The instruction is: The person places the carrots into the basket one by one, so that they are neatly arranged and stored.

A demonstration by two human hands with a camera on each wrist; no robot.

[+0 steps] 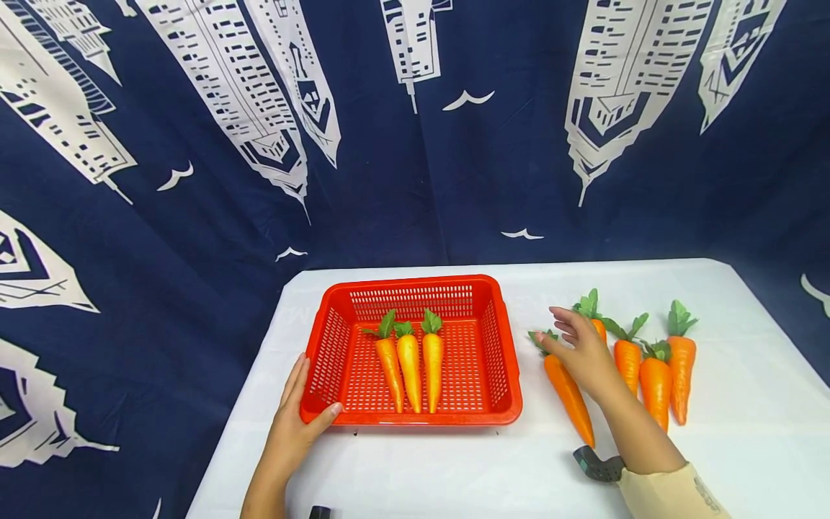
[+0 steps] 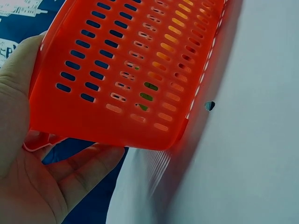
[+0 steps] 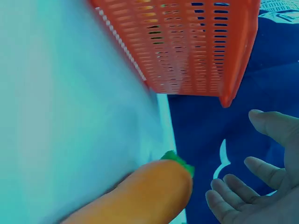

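My left hand holds the near left corner of a red plastic basket, thumb on the front rim and fingers along the left side. In the left wrist view the basket's slotted wall sits between thumb and fingers. Three carrots with green tops lie side by side inside, one orange carrot and two yellower ones. My right hand, fingers spread and holding nothing, is above a loose orange carrot right of the basket. That carrot shows below the empty fingers in the right wrist view.
Several more orange carrots, among them one at the far right, lie right of my right hand. A white-covered table bears everything. Behind it hangs a dark blue cloth with white buildings and birds. A black device shows at the right wrist.
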